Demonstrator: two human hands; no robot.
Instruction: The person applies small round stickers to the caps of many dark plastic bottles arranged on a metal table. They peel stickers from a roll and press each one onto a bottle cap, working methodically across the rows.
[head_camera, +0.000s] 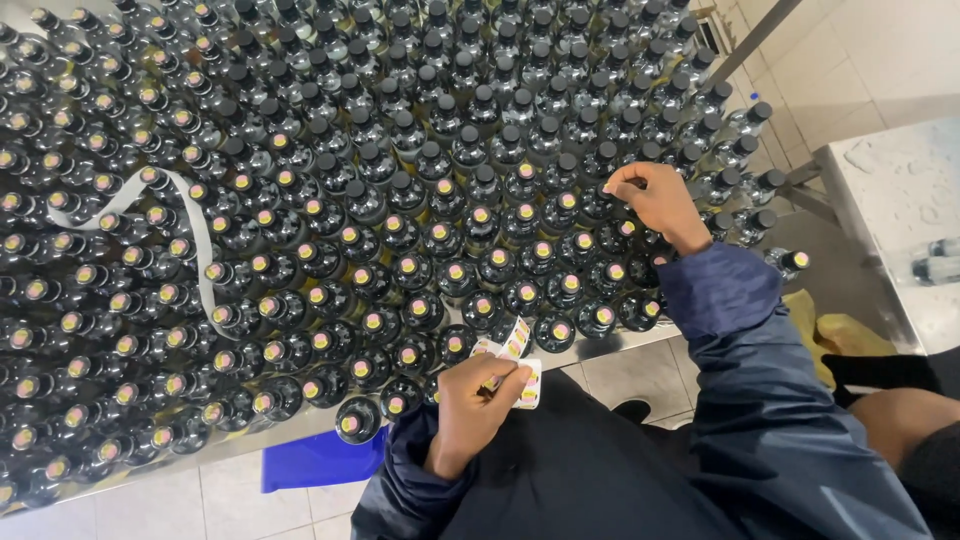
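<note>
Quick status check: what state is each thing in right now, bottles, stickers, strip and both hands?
Stickered bottles: upright, capped, round sticker on cap.
Bare bottles: upright, black caps, no sticker.
Sticker strip: held in left hand, stickers on it.
Backing strip: loose, draped across bottle tops.
Right hand: fingers pinched at a cap near the back rows.
Table: packed with bottles.
</note>
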